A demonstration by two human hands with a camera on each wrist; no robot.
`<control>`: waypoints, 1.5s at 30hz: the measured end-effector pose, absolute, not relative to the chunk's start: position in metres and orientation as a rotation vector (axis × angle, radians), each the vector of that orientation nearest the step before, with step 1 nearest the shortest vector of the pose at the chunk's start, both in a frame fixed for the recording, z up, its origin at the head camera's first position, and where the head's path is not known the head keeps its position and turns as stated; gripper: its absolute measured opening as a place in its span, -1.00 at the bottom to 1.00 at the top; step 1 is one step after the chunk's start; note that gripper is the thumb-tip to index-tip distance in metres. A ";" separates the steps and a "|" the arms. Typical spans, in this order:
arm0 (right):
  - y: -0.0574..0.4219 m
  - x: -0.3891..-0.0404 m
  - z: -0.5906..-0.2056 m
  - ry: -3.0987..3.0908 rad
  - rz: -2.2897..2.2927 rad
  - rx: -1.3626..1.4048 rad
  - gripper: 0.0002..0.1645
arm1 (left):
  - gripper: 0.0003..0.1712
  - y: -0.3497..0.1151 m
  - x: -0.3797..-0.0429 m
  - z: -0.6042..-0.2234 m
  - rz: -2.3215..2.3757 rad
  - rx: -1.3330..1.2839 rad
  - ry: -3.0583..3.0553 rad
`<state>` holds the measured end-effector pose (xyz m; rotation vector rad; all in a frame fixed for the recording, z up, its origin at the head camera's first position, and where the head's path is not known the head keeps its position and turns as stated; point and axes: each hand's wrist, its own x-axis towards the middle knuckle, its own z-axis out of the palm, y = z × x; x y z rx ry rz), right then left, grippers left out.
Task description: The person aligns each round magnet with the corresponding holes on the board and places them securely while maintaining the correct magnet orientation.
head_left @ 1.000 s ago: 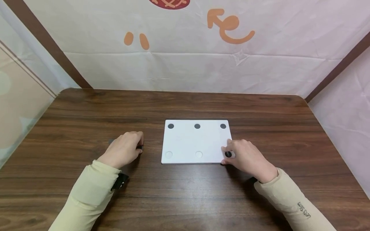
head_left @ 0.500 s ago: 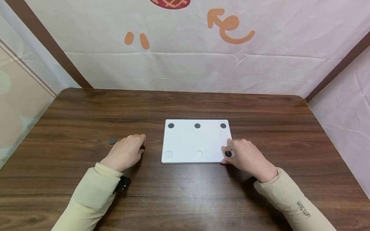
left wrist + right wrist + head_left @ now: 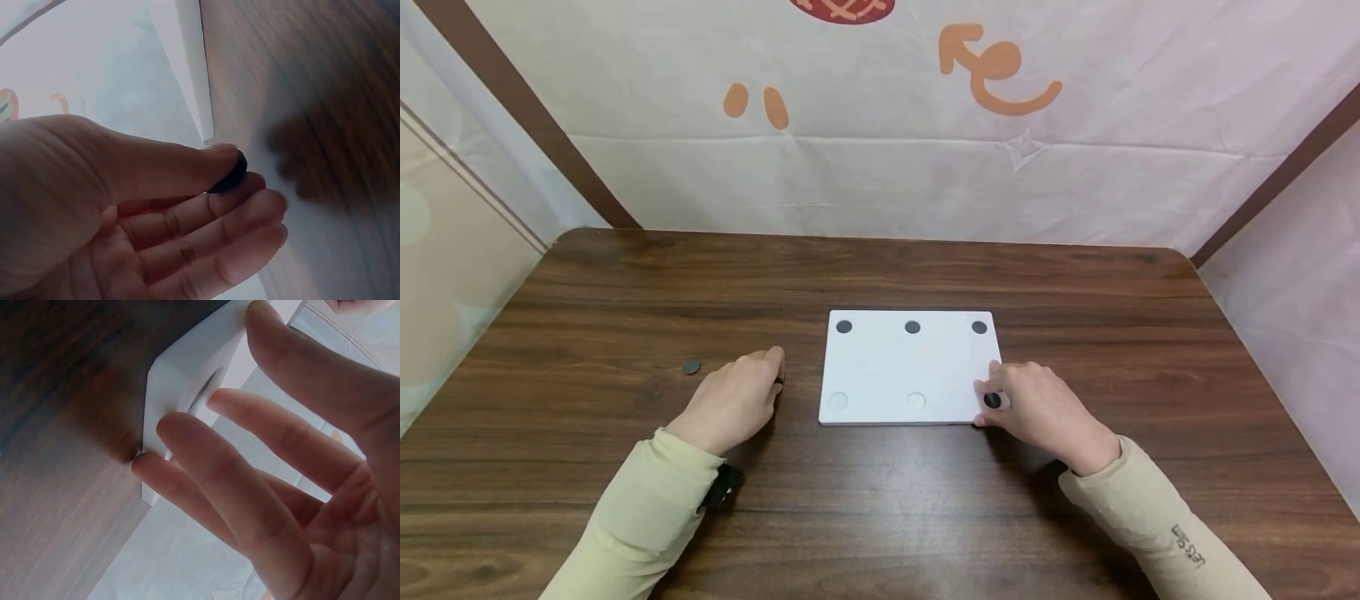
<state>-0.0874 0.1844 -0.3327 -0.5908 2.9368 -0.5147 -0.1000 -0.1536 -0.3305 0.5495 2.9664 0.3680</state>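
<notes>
A white rectangular board (image 3: 880,367) lies flat on the table, with black discs in its far row and near right corner. Two round hollows show in its near row, the left one (image 3: 838,402) and the middle one (image 3: 916,401). My left hand (image 3: 730,402) is left of the board, apart from it in the head view. Between thumb and forefinger it pinches a small black disc (image 3: 232,175). At the near right corner, my right hand (image 3: 1045,408) holds the board, its thumb on the front edge and fingers at the top and right side, around a black disc (image 3: 992,400).
Another dark disc (image 3: 691,367) lies on the brown wooden table (image 3: 880,517), left of the left hand. Behind the table's far edge hangs a pale printed cloth (image 3: 880,183), and more cloth borders both sides.
The left hand has moved a little right toward the board with its disc, uncovering the loose disc on the table. My right hand and the board stay put.
</notes>
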 end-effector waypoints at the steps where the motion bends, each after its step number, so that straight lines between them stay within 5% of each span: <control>1: 0.184 -0.088 -0.333 2.938 -0.516 -0.591 -0.64 | -0.87 -0.153 -0.100 -0.331 0.373 0.559 2.975; 45: 0.185 -0.087 -0.335 2.954 -0.529 -0.622 -0.64 | -0.83 -0.120 -0.092 -0.339 0.668 0.905 2.976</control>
